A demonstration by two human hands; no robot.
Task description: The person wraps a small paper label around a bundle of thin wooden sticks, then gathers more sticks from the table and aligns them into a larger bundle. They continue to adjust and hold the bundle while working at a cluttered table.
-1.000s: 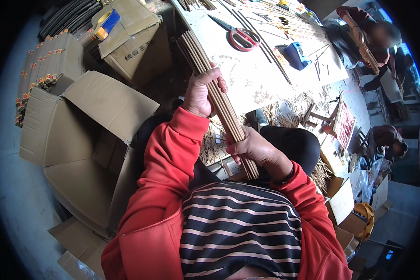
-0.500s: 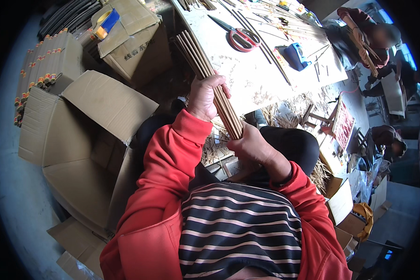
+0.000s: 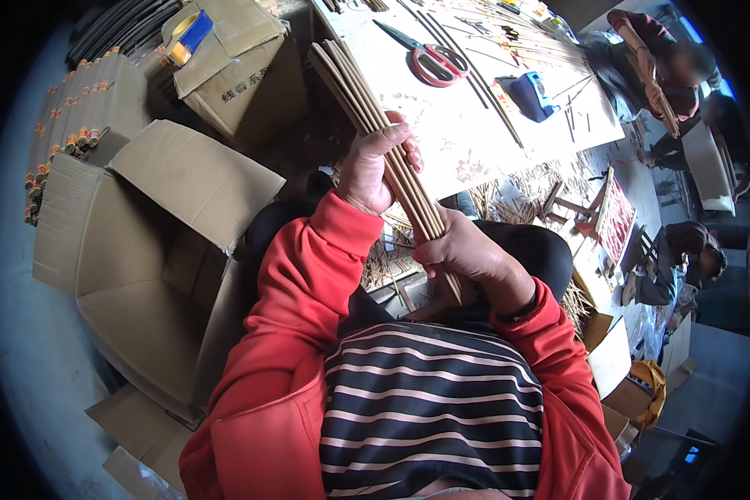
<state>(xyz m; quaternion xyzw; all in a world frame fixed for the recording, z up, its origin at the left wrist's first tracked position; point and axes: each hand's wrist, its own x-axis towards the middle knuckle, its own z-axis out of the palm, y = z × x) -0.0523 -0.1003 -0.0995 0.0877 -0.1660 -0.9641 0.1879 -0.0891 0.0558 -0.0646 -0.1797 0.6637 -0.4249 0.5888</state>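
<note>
Head view, looking down over a striped top and red sleeves. Left hand is raised in front of the chest, fingers wrapped over a bundle of sticks at about its middle, thumb side toward the body; the grip is closed on the bundle. Right hand sits nearer and lower, just above the lap, clenched around the near end of the same bundle, knuckles up, wrist bent inward. Both forearms come up from the lower edge, elbows bent, the left reaching farther than the right.

Bundle: long, thin, tan sticks, flat-packed side by side, straight and even in length as far as shown. It runs on a diagonal from the right hand, through the left hand, up and left to its far end, which stands beside the near left corner of the worktop. The near end is hidden inside the right hand.

Surroundings: red-handled scissors lie on the far part of the worktop, with a blue tool to their right and loose thin sticks scattered around. An open cardboard box stands on the floor at left, a closed box beyond it. Stick offcuts litter the floor under the worktop. Other people sit at far right.
</note>
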